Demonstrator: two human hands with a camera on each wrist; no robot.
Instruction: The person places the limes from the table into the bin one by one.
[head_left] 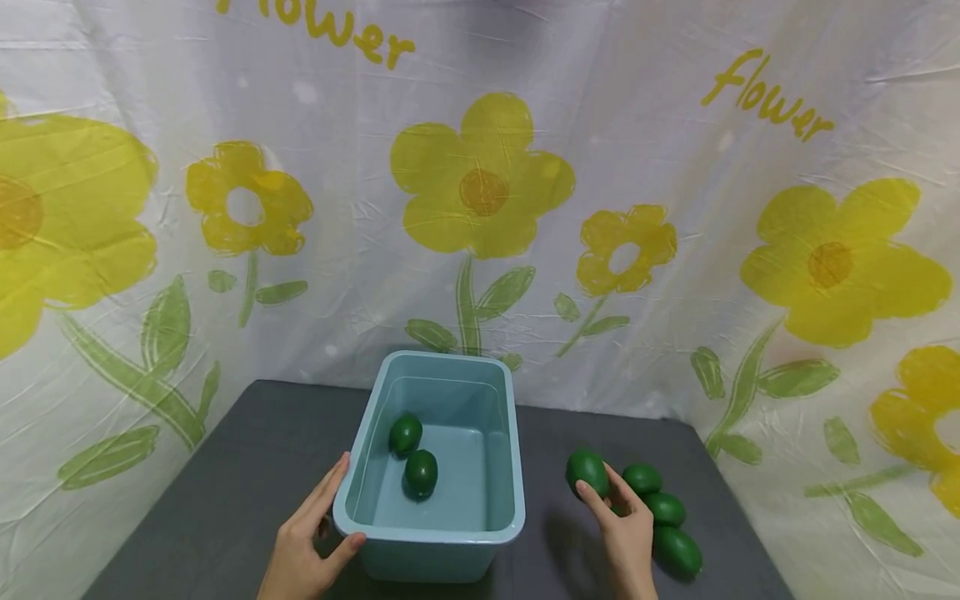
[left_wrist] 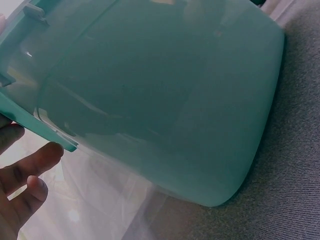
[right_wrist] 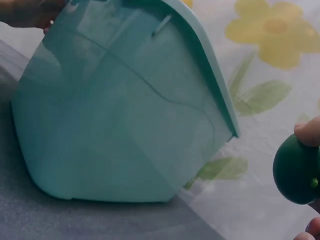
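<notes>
A pale blue plastic bin [head_left: 437, 560] stands upright on the dark table with two dark green avocados [head_left: 422, 472] inside. My left hand [head_left: 309, 533] touches its near left corner, thumb at the front rim and fingers spread along the left side. The left wrist view has the fingers [left_wrist: 37, 162] right at the rim. To the right of the bin, my right hand [head_left: 624, 525] pinches an avocado [head_left: 587, 473] between thumb and fingers, over the table. The right wrist view catches part of this avocado [right_wrist: 296, 170], with a small light green nub.
Several more avocados [head_left: 677, 552] lie grouped on the dark grey tabletop [head_left: 202, 517], just right of my right hand. Behind and along both sides hangs a white curtain [head_left: 345, 250] printed with yellow flowers. The bin's far end stands close to it.
</notes>
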